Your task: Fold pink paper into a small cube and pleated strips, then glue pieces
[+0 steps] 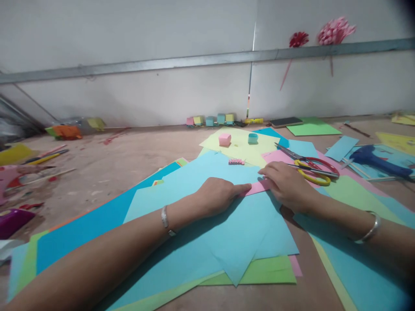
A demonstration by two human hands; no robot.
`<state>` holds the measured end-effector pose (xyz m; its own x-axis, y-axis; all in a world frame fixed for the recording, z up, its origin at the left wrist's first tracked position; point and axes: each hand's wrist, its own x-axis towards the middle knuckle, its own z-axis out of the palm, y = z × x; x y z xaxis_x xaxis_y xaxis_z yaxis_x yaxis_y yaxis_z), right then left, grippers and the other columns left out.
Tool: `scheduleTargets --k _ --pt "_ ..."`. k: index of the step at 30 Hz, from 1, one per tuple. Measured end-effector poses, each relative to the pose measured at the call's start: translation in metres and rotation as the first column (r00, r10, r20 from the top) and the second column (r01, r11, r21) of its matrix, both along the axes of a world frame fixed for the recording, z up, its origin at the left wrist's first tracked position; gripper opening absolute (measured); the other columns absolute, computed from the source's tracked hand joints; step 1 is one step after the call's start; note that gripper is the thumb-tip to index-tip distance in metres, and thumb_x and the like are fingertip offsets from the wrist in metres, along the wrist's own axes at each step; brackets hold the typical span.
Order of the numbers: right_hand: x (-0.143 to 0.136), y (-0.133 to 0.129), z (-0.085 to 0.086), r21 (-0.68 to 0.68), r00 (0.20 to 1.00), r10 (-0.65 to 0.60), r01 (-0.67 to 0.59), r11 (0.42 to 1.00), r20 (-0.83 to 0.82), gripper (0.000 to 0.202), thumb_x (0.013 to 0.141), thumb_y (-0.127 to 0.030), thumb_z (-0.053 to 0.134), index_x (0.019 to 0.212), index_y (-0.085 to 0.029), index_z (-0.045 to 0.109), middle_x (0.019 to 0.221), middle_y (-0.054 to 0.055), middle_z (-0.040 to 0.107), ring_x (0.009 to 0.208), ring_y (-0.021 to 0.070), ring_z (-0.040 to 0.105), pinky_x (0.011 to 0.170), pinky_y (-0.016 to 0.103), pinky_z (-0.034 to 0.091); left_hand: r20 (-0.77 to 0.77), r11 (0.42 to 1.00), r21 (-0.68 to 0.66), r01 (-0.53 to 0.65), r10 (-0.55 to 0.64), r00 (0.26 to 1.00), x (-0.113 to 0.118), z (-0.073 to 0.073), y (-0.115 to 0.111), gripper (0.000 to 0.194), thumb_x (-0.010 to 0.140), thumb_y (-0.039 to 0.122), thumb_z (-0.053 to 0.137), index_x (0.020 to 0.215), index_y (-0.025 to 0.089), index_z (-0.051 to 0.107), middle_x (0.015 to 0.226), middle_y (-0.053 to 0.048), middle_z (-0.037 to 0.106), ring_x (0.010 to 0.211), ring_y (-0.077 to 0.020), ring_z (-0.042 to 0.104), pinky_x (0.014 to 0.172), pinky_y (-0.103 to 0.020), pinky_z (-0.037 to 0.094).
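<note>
1. Left hand (pixel 216 195): arm reaches in from the lower left, palm side down, index finger poked straight out with its tip on the pink paper strip (pixel 258 187). The other fingers look curled under; can't tell if they've got hold of anything.
2. Right hand (pixel 288 185): comes in from the right, fingers bent and angled left, over the strip's right end. They look fairly close together, but the thumb is mostly hidden, so can't say if it's really pinching.
3. The strip itself sits between both hands, lying on the light blue paper sheets (pixel 181 246), with each end partly covered.
4. Silvery bangles on both wrists, btw.
5. Just beyond the hands there's a little pink toothed piece (pixel 236 162), then a pink paper box (pixel 225 139) and a teal paper box (pixel 253 138) on a pale yellow sheet (pixel 240 151).
6. Right next to the right hand: yellow-handled scissors (pixel 316 179) and red-handled scissors (pixel 329 166), overlapping.
7. Further out, small coloured blocks (pixel 210 121) line the back of the tabletop (pixel 152 147).
</note>
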<state>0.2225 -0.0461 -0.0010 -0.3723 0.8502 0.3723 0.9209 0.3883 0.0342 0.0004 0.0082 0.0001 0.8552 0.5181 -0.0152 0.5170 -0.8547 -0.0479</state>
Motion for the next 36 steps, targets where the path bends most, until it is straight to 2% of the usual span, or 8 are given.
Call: scheduleTargets --k 8,11,14,16,18,21,32,36 --pt "-0.004 -0.001 -0.012 0.118 0.967 0.186 -0.208 0.971 0.176 0.028 0.091 -0.006 0.041 0.077 -0.013 0.064 0.085 0.012 0.068 0.082 0.0226 0.058 0.075 0.036 0.037 0.184 0.995 0.088 -0.047 0.03 0.982 0.002 -0.005 -0.008 0.038 0.09 0.046 0.057 0.122 0.026 0.063 0.078 -0.006 0.068 0.068 -0.0216 0.06 0.054 -0.027 0.035" --pt "-0.002 0.001 -0.01 0.177 0.977 0.197 -0.18 0.967 -0.079 0.028 0.095 -0.014 0.04 0.08 -0.014 0.064 0.085 0.012 0.069 0.081 0.0224 0.059 0.074 0.035 0.04 0.375 0.989 0.141 -0.051 -0.005 0.927 0.001 -0.005 -0.005 0.026 0.09 0.037 0.059 0.103 0.019 0.07 0.085 -0.009 0.066 0.076 -0.022 0.059 0.063 -0.031 0.041" --pt "-0.003 0.0 -0.005 0.035 0.873 0.082 -0.074 0.997 -0.48 0.022 0.094 -0.025 0.046 0.083 -0.017 0.063 0.075 0.005 0.066 0.068 0.0177 0.058 0.064 0.03 0.042 0.56 0.988 -0.135 -0.081 0.144 0.816 -0.001 0.0 -0.002 0.022 0.091 0.027 0.053 0.082 0.016 0.07 0.074 -0.006 0.065 0.067 -0.0168 0.057 0.063 -0.029 0.042" --pt "-0.003 0.0 -0.002 -0.125 0.714 -0.062 -0.035 0.992 -0.698 0.018 0.091 -0.028 0.048 0.086 -0.018 0.063 0.068 0.001 0.062 0.06 0.015 0.057 0.058 0.028 0.042 0.553 0.852 -0.523 -0.031 0.367 0.748 -0.001 0.005 -0.001 0.019 0.089 0.027 0.054 0.085 0.015 0.068 0.065 -0.002 0.063 0.057 -0.0128 0.055 0.056 -0.026 0.04" --pt "-0.003 0.001 -0.001 -0.229 0.538 -0.17 -0.044 0.973 -0.826 0.017 0.088 -0.031 0.051 0.088 -0.019 0.063 0.063 -0.002 0.058 0.054 0.0139 0.056 0.053 0.027 0.041 0.435 0.593 -0.804 0.039 0.543 0.719 -0.001 0.009 0.0 0.022 0.087 0.032 0.057 0.089 0.014 0.068 0.062 0.0 0.061 0.05 -0.0099 0.053 0.048 -0.022 0.036" --pt "-0.002 0.004 0.0 -0.279 0.397 -0.231 -0.067 0.958 -0.888 0.02 0.085 -0.035 0.054 0.088 -0.018 0.063 0.061 -0.003 0.055 0.052 0.0129 0.055 0.05 0.027 0.041 0.346 0.411 -0.908 0.077 0.634 0.691 -0.001 0.01 0.001 0.025 0.085 0.036 0.06 0.091 0.013 0.068 0.063 0.0 0.061 0.046 -0.0069 0.051 0.043 -0.02 0.03" --pt "0.0 0.004 -0.001 -0.267 0.418 -0.186 -0.142 0.953 -0.889 0.019 0.08 -0.031 0.059 0.092 -0.018 0.062 0.06 -0.005 0.052 0.052 0.0103 0.047 0.049 0.025 0.039 0.326 0.347 -0.932 0.105 0.678 0.658 -0.002 0.008 0.004 0.02 0.083 0.028 0.062 0.093 0.013 0.069 0.063 -0.002 0.064 0.042 -0.0053 0.047 0.041 -0.02 0.027" --pt "0.001 0.007 -0.003 -0.247 0.408 -0.175 -0.129 0.96 -0.896 0.015 0.079 -0.032 0.06 0.083 -0.018 0.065 0.06 -0.003 0.053 0.052 0.0106 0.047 0.049 0.026 0.04 0.386 0.41 -0.905 0.114 0.679 0.624 0.0 0.007 0.004 0.016 0.082 0.026 0.059 0.084 0.012 0.066 0.066 -0.005 0.067 0.042 -0.0067 0.05 0.041 -0.021 0.03"
